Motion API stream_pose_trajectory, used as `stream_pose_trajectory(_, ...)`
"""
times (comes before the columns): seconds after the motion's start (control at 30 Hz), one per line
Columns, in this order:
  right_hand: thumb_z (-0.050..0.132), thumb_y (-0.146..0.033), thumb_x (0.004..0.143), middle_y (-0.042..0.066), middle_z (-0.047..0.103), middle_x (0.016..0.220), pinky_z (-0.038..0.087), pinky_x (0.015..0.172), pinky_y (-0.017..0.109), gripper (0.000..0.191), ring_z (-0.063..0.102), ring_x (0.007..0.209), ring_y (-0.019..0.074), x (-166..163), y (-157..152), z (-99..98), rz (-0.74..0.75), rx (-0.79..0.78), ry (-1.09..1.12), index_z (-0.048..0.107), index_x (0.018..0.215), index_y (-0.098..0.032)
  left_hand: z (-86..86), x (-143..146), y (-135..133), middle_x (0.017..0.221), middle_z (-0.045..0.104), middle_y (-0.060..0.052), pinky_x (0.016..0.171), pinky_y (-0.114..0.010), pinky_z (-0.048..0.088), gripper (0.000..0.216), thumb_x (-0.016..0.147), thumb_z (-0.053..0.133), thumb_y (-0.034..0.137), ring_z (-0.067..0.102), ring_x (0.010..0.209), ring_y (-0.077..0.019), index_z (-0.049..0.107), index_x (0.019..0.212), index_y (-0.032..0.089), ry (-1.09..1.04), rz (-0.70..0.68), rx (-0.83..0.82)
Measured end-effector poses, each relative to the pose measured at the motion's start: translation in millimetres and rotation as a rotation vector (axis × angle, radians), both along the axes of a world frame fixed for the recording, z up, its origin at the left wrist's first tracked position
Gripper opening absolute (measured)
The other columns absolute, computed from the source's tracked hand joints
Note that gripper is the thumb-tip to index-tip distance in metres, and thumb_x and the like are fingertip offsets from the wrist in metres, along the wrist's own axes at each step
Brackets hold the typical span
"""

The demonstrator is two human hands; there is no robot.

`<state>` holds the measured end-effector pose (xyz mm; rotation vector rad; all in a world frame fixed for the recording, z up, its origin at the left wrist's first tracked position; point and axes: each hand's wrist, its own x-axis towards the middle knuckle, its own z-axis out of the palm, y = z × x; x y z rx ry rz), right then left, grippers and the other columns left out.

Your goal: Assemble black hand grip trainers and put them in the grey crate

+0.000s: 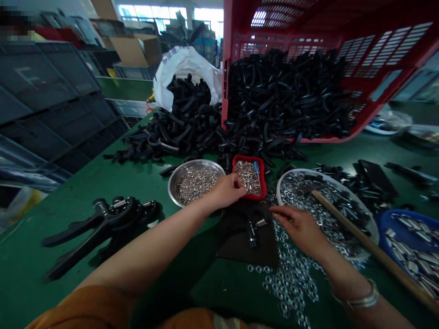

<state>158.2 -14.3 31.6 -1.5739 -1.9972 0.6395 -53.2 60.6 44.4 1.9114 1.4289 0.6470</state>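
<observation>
My left hand [230,188] is at the near left edge of a red tray [263,185] of small metal pins. Its fingertips are pinched together, and what they hold is too small to make out. My right hand [302,228] is at the right side of a dark pad [228,244], thumb and fingers drawn together; anything between them cannot be made out. Between the hands, on the pad, lies a black clamp part [253,237] with a metal spring [261,222] beside it. Finished-looking black spring clamps [103,224] lie left of my left forearm.
A steel bowl [174,196] holds small metal pieces. Loose rings [291,278] lie near a white basin [279,192] with a wooden-handled hammer [363,240] across it. A blue basin [382,233] is at right. Behind, black parts spill from a red crate [360,123] and white sack [163,87].
</observation>
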Motion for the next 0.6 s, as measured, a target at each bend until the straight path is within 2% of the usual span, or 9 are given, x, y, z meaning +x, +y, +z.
stream_pose_trajectory(0.07, 0.046, -0.030, 0.078, 0.005, 0.067, 0.090, 0.047, 0.076, 0.033, 0.024, 0.061, 0.083, 0.0182, 1, -8, -1.5, 0.008, 0.032, -0.032, 0.064, 0.091, -0.021, -3.8, -4, -16, 0.063, 0.058, 0.001, 0.049, -0.020, 0.039, 0.020, 0.076, 0.053, 0.027, 0.049, 0.050, -0.0085, 0.055, 0.092, 0.014, -0.200, -0.067, -0.135)
stream_pose_trajectory(0.13, 0.046, -0.030, 0.078, 0.004, 0.067, 0.085, 0.048, 0.071, 0.031, 0.022, 0.062, 0.077, 0.0173, -1, -12, -2.1, -0.005, 0.034, -0.041, 0.063, 0.089, -0.020, -7.7, -6, -30, 0.073, 0.062, 0.001, 0.054, -0.021, 0.042, 0.027, 0.078, 0.051, 0.023, 0.052, 0.056, -0.0086, 0.053, 0.105, 0.018, -0.285, -0.145, -0.134)
stream_pose_trajectory(0.23, 0.046, -0.031, 0.079, 0.002, 0.067, 0.076, 0.048, 0.064, 0.029, 0.018, 0.062, 0.070, 0.0166, -6, -11, -2.6, -0.004, 0.014, -0.070, 0.061, 0.083, -0.021, -12.4, -7, -42, 0.081, 0.064, 0.000, 0.064, -0.023, 0.044, 0.020, 0.081, 0.046, 0.020, 0.057, 0.070, -0.0105, 0.057, 0.098, 0.020, -0.262, -0.206, -0.021)
stream_pose_trajectory(0.3, 0.044, -0.030, 0.080, 0.002, 0.067, 0.076, 0.047, 0.063, 0.028, 0.018, 0.062, 0.071, 0.0167, -8, -8, -3.4, 0.009, 0.009, -0.112, 0.060, 0.081, -0.021, -15.4, -6, -45, 0.076, 0.063, 0.000, 0.058, -0.022, 0.043, 0.017, 0.084, 0.041, 0.024, 0.056, 0.059, -0.0089, 0.056, 0.090, 0.018, -0.246, -0.189, -0.033)
stream_pose_trajectory(0.4, 0.044, -0.026, 0.081, 0.002, 0.066, 0.077, 0.046, 0.063, 0.027, 0.018, 0.062, 0.072, 0.0164, -8, -4, -5.3, 0.014, 0.022, -0.186, 0.060, 0.082, -0.020, -20.7, -4, -47, 0.075, 0.063, 0.002, 0.046, -0.019, 0.039, 0.015, 0.086, 0.037, 0.026, 0.051, 0.042, -0.0056, 0.048, 0.091, 0.017, -0.267, -0.185, -0.137)
stream_pose_trajectory(0.5, 0.044, -0.021, 0.081, 0.002, 0.065, 0.079, 0.045, 0.066, 0.027, 0.016, 0.061, 0.073, 0.0160, -8, -2, -5.2, 0.046, 0.045, -0.288, 0.060, 0.082, -0.019, -24.4, -4, -47, 0.078, 0.064, 0.001, 0.046, -0.018, 0.039, 0.014, 0.085, 0.038, 0.024, 0.054, 0.044, -0.0059, 0.045, 0.095, 0.017, -0.234, -0.205, -0.152)
stream_pose_trajectory(0.6, 0.041, -0.012, 0.081, 0.005, 0.064, 0.080, 0.043, 0.068, 0.028, 0.019, 0.060, 0.075, 0.0174, -16, -3, 0.1, 0.090, 0.060, -0.508, 0.060, 0.082, -0.017, -23.6, -3, -46, 0.077, 0.064, 0.003, 0.049, -0.019, 0.040, 0.015, 0.084, 0.040, 0.024, 0.053, 0.043, -0.0059, 0.047, 0.097, 0.019, -0.147, -0.204, -0.102)
